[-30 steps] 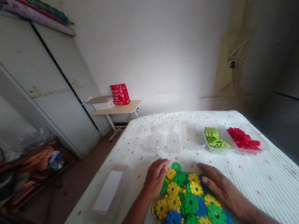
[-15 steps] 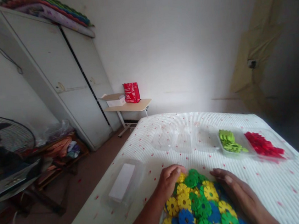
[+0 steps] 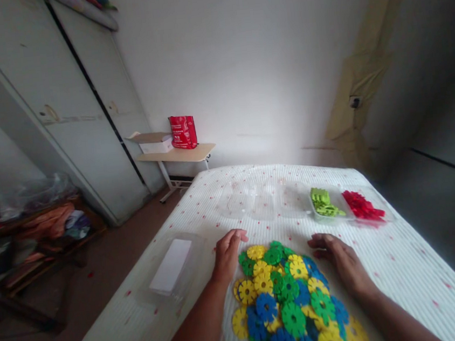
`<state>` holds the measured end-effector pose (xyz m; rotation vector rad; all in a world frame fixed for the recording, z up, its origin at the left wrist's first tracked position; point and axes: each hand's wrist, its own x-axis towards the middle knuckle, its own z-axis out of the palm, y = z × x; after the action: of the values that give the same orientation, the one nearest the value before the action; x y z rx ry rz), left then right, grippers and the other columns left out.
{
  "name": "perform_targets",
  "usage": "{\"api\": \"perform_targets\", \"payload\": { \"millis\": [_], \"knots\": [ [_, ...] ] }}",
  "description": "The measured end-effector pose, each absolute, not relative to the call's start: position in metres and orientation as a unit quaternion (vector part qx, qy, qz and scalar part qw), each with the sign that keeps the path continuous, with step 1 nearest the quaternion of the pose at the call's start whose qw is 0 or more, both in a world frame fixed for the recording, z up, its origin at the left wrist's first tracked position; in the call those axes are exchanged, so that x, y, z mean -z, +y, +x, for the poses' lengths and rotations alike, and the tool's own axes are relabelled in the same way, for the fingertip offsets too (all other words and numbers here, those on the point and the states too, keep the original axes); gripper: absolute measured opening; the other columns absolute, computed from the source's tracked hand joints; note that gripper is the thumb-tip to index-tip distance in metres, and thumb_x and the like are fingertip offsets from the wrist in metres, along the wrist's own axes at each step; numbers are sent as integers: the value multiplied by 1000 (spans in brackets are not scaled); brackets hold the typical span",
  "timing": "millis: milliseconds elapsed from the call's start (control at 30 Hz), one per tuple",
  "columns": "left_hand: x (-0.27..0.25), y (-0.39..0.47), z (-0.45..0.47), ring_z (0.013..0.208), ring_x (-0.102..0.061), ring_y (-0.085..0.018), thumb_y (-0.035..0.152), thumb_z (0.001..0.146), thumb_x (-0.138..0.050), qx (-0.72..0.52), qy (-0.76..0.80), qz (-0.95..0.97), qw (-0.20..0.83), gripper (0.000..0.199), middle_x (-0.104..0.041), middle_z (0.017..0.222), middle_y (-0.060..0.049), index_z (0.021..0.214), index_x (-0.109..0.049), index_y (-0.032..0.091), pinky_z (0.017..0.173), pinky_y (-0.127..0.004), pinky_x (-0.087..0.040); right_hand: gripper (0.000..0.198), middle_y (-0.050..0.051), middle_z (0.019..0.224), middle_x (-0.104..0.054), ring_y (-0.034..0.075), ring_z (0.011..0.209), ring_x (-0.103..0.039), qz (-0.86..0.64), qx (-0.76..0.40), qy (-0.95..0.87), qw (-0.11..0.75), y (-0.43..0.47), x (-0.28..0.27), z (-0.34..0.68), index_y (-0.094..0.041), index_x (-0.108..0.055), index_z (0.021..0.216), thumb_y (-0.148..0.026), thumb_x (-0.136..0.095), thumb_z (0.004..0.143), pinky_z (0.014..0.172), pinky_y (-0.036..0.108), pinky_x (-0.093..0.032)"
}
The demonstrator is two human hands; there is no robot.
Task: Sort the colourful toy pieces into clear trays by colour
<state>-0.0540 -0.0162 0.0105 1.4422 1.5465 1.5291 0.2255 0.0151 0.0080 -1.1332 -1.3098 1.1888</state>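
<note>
- Both hands have drawn away from the sides of the disc pile since half a second ago, when they sat close against its far edges.
- Left hand is just beside the pile's far left edge, its fingers close together and gently bent, gripping nothing.
- Right hand is off the pile's far right side, fingers loosely curled and slightly parted, with a strip of cover showing between it and the discs; it grips nothing either.
- Between the two hands and forearms lies the pile of notched discs, yellow, green and blue, overlapping in a low heap that reaches the lower edge of the view.
- White ribbed cover with small red marks runs under everything near the hands.
- Left of the left forearm, well apart from the pile, is a clear box with a white card.
- Beyond the right hand, light green pieces and red pieces sit in neighbouring clear trays.
</note>
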Motion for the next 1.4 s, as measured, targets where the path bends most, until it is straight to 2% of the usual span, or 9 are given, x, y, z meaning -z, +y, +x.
{"api": "perform_targets", "payload": {
  "millis": [267,400,567,667,833,933,1033,1233,1400],
  "knots": [
    [-8,-17,-53,79,-60,-18,40,87,-38,-556,574,544,256,35,-66,76,-2,81,-63,17,79,-27,-42,49,10,88,-68,23,80,-63,-451,-519,-535,490,17,-3,228,-16,-64,91,-61,-50,78,76,39,-51],
    [-8,-17,-53,79,-60,-18,40,87,-37,-557,580,542,244,36,-66,75,-2,80,-63,17,80,-28,-42,45,9,90,-68,23,83,-62,-456,-523,-554,460,18,-8,230,-17,-63,93,-58,-53,77,80,39,-49],
    [-9,-18,-53,80,-60,-19,40,86,-36,-553,584,540,248,36,-66,75,-3,81,-63,17,81,-29,-43,30,6,90,-66,24,85,-59,-487,-477,-616,396,20,-13,234,-19,-64,86,-43,-63,69,81,39,-46],
    [-9,-18,-53,79,-60,-19,40,86,-37,-548,589,539,251,35,-66,75,-2,81,-63,18,81,-29,-42,25,6,96,-64,24,92,-57,-432,-480,-674,359,20,-15,241,-20,-64,89,-32,-64,67,85,39,-44],
    [-7,-17,-54,80,-60,-19,40,86,-36,-543,591,539,255,34,-66,75,-1,83,-62,18,81,-28,-42,45,7,124,-51,25,115,-48,-327,-546,-724,268,19,-15,258,-22,-58,111,-26,-68,66,99,41,-36],
    [-6,-16,-55,80,-60,-19,40,86,-37,-537,592,543,258,34,-66,75,-2,83,-62,18,81,-29,-42,60,9,136,-39,27,124,-39,-322,-541,-743,227,20,-13,263,-24,-50,124,-31,-69,67,103,44,-31],
    [-6,-15,-54,79,-60,-19,40,86,-37,-536,595,541,259,34,-66,75,-3,83,-63,18,81,-30,-42,67,9,141,-31,30,130,-30,-319,-517,-770,196,18,-14,261,-26,-47,129,-33,-70,66,104,46,-29],
    [-11,-17,-51,80,-60,-19,39,85,-37,-539,598,537,254,34,-66,73,-2,80,-63,18,83,-30,-42,52,12,142,-27,31,129,-31,-317,-544,-748,209,12,-20,254,-24,-56,116,-29,-71,66,94,43,-40],
    [-10,-16,-51,80,-60,-20,41,83,-40,-541,601,528,260,34,-66,74,-3,81,-63,17,83,-31,-43,44,12,137,-33,28,125,-36,-312,-550,-738,235,11,-22,254,-21,-58,105,-24,-72,64,90,39,-42]
  ]
}}
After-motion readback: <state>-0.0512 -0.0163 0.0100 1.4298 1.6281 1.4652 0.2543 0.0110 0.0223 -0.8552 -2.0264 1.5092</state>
